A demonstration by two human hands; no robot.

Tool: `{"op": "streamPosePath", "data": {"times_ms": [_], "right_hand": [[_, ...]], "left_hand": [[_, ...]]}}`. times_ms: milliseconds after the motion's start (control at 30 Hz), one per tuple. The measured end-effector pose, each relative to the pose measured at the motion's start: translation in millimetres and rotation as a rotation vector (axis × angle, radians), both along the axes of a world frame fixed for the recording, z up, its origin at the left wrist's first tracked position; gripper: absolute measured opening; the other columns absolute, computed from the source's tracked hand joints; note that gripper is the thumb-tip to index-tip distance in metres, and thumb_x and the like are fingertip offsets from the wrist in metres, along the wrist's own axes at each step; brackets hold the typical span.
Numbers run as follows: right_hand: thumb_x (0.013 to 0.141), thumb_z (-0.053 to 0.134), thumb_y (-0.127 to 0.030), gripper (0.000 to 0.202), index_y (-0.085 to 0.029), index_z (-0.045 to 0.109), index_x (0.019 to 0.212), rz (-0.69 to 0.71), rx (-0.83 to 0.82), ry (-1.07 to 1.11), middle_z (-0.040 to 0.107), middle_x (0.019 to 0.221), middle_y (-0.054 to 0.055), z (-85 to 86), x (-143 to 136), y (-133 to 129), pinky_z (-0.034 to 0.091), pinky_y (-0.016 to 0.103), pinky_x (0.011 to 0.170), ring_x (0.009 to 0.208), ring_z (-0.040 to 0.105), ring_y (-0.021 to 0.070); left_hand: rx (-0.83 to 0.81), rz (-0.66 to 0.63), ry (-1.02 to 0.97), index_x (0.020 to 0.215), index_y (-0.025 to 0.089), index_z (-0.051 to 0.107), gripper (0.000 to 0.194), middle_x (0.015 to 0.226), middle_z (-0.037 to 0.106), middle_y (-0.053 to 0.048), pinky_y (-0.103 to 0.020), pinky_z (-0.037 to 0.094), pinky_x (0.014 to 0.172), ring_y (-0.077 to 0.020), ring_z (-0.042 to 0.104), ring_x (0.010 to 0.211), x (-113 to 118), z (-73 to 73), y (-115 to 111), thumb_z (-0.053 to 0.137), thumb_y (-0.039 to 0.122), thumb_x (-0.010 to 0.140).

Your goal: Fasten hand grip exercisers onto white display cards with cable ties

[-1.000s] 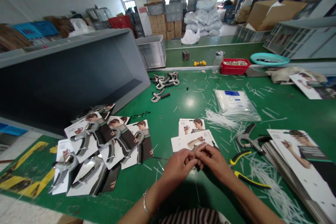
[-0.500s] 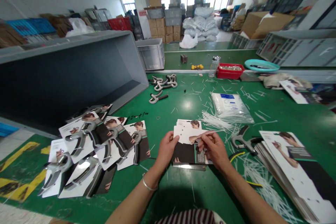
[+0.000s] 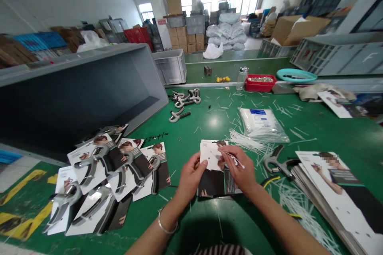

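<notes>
My left hand is closed on the left edge of a printed backing card, its thumb on the front. The card is white above and black below, with small holes. Over the card's upper right, my right hand pinches white cable ties; how many I cannot tell. A hand gripper with grey and black handles lies right of my right hand. Beside it is a stack of backing cards. On the left lie several cards with hand grippers attached, overlapping each other.
A grey crate lies on its side at the left. Loose hand grippers are behind. A bag of cable ties and loose ties lie right of centre, near a yellow-and-black handled tool. A red tray stands farther back.
My right hand has moved up and slightly left over the card, and the white ties now show in its fingers. My left hand still holds the card. The view has tilted slightly.
</notes>
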State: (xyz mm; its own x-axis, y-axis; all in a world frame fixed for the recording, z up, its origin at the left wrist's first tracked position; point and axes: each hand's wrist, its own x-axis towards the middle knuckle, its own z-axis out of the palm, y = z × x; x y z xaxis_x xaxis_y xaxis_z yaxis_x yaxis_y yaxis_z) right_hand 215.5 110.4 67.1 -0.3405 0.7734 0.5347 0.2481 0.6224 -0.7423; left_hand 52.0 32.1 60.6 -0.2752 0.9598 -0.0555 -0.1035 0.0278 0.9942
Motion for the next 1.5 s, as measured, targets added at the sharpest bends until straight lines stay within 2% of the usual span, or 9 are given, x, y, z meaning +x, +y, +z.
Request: {"op": "streamPosePath", "data": {"times_ms": [167,300,400,500,733,833,1000,1333,1500], "right_hand": [[0.095,0.055,-0.029,0.01,-0.024,0.064,0.096,0.092,0.001,-0.051,0.068,0.106,0.006,7.2,-9.6,23.9,0.043,0.042,0.097,0.105,0.06,0.0232],[0.092,0.058,-0.038,0.017,-0.022,0.063,0.091,0.303,-0.322,-0.062,0.064,0.088,0.002,19.1,-12.7,52.5,0.046,0.031,0.073,0.079,0.059,0.0175],[0.089,0.061,-0.042,0.022,-0.02,0.061,0.09,0.382,-0.5,0.013,0.058,0.08,-0.001,19.3,-12.0,62.1,0.04,0.026,0.061,0.068,0.052,0.0136],[0.087,0.064,-0.042,0.022,-0.021,0.062,0.091,0.446,-0.554,0.022,0.058,0.08,-0.001,10.8,-12.9,60.4,0.039,0.026,0.063,0.07,0.052,0.0136],[0.085,0.065,-0.047,0.027,-0.02,0.064,0.089,0.468,-0.631,-0.025,0.058,0.08,-0.001,-8.9,-14.0,53.5,0.039,0.026,0.065,0.071,0.051,0.0136],[0.084,0.065,-0.049,0.031,-0.019,0.064,0.088,0.483,-0.672,-0.069,0.057,0.077,-0.001,-14.2,-14.5,52.9,0.036,0.025,0.06,0.067,0.048,0.0124],[0.084,0.065,-0.051,0.032,-0.019,0.064,0.088,0.454,-0.686,-0.055,0.058,0.077,-0.001,-22.4,-19.0,53.3,0.036,0.024,0.059,0.065,0.047,0.0117],[0.083,0.068,-0.049,0.031,-0.019,0.064,0.091,0.545,-0.787,-0.004,0.061,0.082,0.0,-29.6,-20.3,53.1,0.038,0.025,0.062,0.069,0.052,0.0127],[0.085,0.067,-0.047,0.028,-0.02,0.065,0.091,0.547,-0.73,-0.007,0.062,0.085,0.001,-27.5,-20.5,50.8,0.041,0.026,0.068,0.075,0.054,0.0142]], "left_hand": [[0.128,0.064,0.194,0.115,0.02,0.068,0.034,0.131,0.061,-0.009,-0.032,0.043,0.102,-0.0259,0.056,0.12,-4.3,14.8,9.3,0.066,0.036,0.085],[0.094,-0.026,0.117,0.117,0.019,0.067,0.04,0.116,0.068,-0.009,-0.03,0.049,0.087,-0.0229,0.063,0.102,-19.6,27.5,25.2,0.057,0.046,0.091],[0.031,-0.08,0.084,0.11,0.016,0.067,0.042,0.095,0.07,-0.007,-0.026,0.049,0.071,-0.0182,0.062,0.081,-30.5,19.9,34.0,0.051,0.051,0.092],[0.038,-0.108,0.11,0.101,0.017,0.067,0.031,0.088,0.068,-0.003,-0.024,0.047,0.07,-0.0157,0.06,0.077,-34.1,0.4,35.7,0.067,0.042,0.083],[0.03,-0.124,0.392,0.086,0.017,0.064,0.01,0.076,0.061,0.001,-0.021,0.04,0.065,-0.0126,0.052,0.068,-48.5,-27.5,8.6,0.062,0.027,0.084],[-0.021,-0.181,0.463,0.083,0.018,0.064,0.01,0.075,0.058,0.001,-0.022,0.041,0.065,-0.0125,0.052,0.067,-56.2,-25.5,-12.5,0.058,0.024,0.086],[0.013,-0.468,0.454,0.113,0.021,0.066,0.026,0.103,0.065,-0.007,-0.028,0.049,0.084,-0.0195,0.061,0.095,-54.7,-9.9,-35.4,0.058,0.025,0.089],[0.229,-0.394,0.794,0.109,0.019,0.067,0.026,0.105,0.069,-0.01,-0.035,0.05,0.093,-0.0221,0.063,0.103,-35.7,-21.2,-21.9,0.05,0.012,0.091],[0.15,-0.083,0.902,0.101,0.018,0.067,0.022,0.099,0.065,-0.01,-0.033,0.05,0.085,-0.0215,0.062,0.094,-30.6,-21.0,-23.1,0.047,0.017,0.093]]}}
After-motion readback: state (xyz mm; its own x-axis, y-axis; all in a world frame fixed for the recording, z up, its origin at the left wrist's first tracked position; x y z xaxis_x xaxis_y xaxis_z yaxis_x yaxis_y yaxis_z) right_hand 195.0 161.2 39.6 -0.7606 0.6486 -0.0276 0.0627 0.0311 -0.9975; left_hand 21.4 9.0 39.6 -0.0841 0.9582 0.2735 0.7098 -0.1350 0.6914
